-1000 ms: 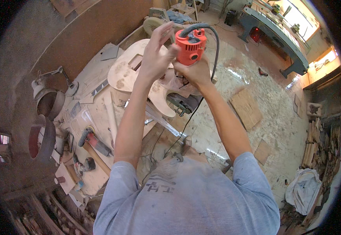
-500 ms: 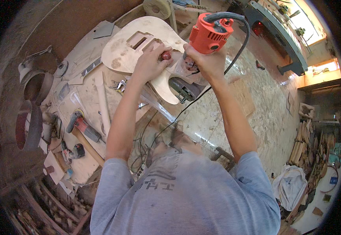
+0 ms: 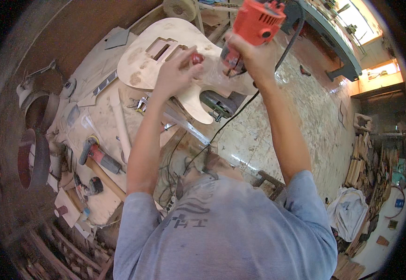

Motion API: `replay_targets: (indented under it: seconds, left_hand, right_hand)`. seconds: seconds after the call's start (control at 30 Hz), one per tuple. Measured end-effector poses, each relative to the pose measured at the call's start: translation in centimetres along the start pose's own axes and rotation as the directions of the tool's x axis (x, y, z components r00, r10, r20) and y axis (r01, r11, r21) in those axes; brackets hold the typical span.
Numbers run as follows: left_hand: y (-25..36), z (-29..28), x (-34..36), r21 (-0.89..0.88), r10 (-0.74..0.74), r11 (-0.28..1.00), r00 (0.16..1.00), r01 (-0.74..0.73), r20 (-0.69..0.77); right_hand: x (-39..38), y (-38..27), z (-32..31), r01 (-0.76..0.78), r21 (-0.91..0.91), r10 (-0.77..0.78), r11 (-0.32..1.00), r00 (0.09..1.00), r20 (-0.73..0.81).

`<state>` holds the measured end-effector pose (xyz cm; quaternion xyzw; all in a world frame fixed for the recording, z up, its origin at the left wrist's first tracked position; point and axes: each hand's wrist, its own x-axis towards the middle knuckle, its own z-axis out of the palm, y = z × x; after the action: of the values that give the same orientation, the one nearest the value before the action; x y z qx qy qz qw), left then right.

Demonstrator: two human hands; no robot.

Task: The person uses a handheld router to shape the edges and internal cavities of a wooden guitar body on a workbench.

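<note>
My right hand (image 3: 255,56) is wrapped round the lower part of a red router (image 3: 258,23) with a black cord. The router tilts over the pale wooden guitar body (image 3: 184,35), near its neck end. A clear plate, blurred, shows beneath it. My left hand (image 3: 178,73) is over the body, its thumb apart from its fingers, beside a red knob (image 3: 197,58). Whether those fingers still touch the knob is hard to see. The body has cut-out cavities and a curved horn. Under the horn a dark clamp-like tool (image 3: 219,103) partly shows.
On the bench to the left lie a red and grey angle grinder (image 3: 101,156), a cordless drill (image 3: 88,186) and a wooden strip (image 3: 120,122). A metal ruler (image 3: 186,126) extends below the body. The black cord (image 3: 228,123) crosses the bench. A grey machine (image 3: 326,35) stands far right.
My right hand has raised the router up and to the right, and it tilts more. My left thumb has spread away from the red knob. The guitar body appears slightly farther up and left.
</note>
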<state>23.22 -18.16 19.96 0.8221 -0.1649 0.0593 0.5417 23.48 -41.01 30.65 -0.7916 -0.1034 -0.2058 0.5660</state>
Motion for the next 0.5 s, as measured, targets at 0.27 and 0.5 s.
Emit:
replay_targets:
  seconds: [0.27, 0.5]
  left_hand:
    - [-1.2, -1.4, 0.7, -0.155, -0.147, 0.973, 0.978, 0.17, 0.147]
    - [2.1, 2.9, -1.3, 0.647, 0.245, 0.627, 0.898, -0.434, 0.365]
  right_hand:
    - [2.4, -3.9, -6.8, 0.138, 0.222, -0.042, 0.965, 0.921, -0.387]
    - [-0.7, -3.1, -11.7, 0.173, 0.123, -0.09, 0.977, 0.862, -0.499]
